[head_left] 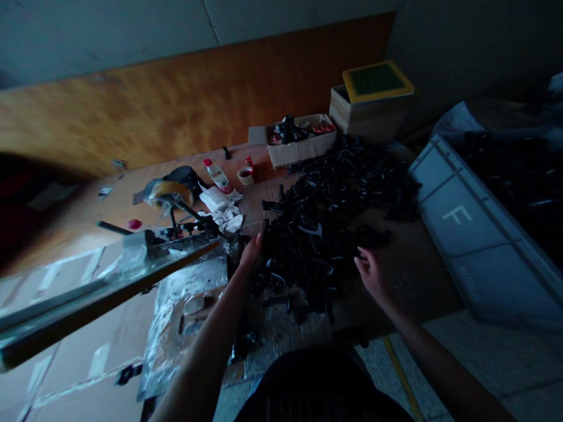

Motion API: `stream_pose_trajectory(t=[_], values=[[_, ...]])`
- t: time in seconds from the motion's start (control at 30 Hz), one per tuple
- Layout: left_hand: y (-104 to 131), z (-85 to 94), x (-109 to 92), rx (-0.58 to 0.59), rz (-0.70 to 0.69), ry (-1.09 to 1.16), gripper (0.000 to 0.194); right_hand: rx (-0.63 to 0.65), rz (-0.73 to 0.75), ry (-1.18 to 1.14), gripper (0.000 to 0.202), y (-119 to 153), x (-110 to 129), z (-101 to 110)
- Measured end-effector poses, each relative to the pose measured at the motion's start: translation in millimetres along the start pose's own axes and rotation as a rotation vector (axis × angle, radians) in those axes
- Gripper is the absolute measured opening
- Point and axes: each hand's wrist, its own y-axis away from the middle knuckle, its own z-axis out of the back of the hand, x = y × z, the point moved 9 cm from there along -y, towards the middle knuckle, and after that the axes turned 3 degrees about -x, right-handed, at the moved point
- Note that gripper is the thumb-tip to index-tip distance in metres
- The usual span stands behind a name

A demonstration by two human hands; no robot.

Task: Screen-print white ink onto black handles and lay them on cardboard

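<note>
A large heap of black plastic-looking parts (308,234), small and handle-like in shape, covers the middle of the worktable. At its left edge my left hand (250,253) rests against the parts, fingers stretched forward and partly hidden by dimness. My right hand (370,271) hovers by the heap's right side, its fingers apart and slightly bent, with nothing visible in it. One dark part (373,235) lies just beyond the right fingertips. What exactly the parts are is too dark to make out.
Left stands a metal fixture with a long bar (109,299). Behind are crumpled white tissue (226,214), a bottle (217,176), a tape roll (245,175) and an open carton (303,146). A grey crate (475,234) marked F, holding dark parts, stands right.
</note>
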Motion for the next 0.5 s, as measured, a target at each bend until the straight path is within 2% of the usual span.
stream_pose_trajectory(t=[0.07, 0.17, 0.23, 0.3, 0.37, 0.43, 0.5], values=[[25.3, 7.2, 5.9, -0.059, 0.046, -0.017, 0.054, 0.228, 0.137, 0.082, 0.042, 49.7, 9.6, -4.3], [70.3, 7.0, 12.3, -0.123, 0.089, 0.003, 0.049, 0.653, 0.309, 0.293, 0.039, 132.5, 11.4, -34.7], [101.0, 4.5, 11.5, -0.166, 0.098, 0.05, 0.048, 0.826, 0.363, 0.419, 0.034, 161.7, 10.3, -50.5], [127.9, 4.1, 7.2, -0.191, 0.094, 0.107, 0.046, 0.882, 0.394, 0.483, 0.028, 161.2, 19.3, -58.0], [148.9, 10.5, 3.8, -0.207, 0.096, 0.162, 0.045, 0.865, 0.435, 0.476, 0.025, 142.0, 39.9, -60.0], [165.1, 25.9, 4.8, -0.234, 0.095, 0.211, 0.044, 0.791, 0.454, 0.429, 0.019, 114.2, 63.8, -59.9], [179.4, 48.9, 13.7, -0.276, 0.096, 0.251, 0.044, 0.673, 0.406, 0.343, 0.012, 85.2, 84.0, -60.6]])
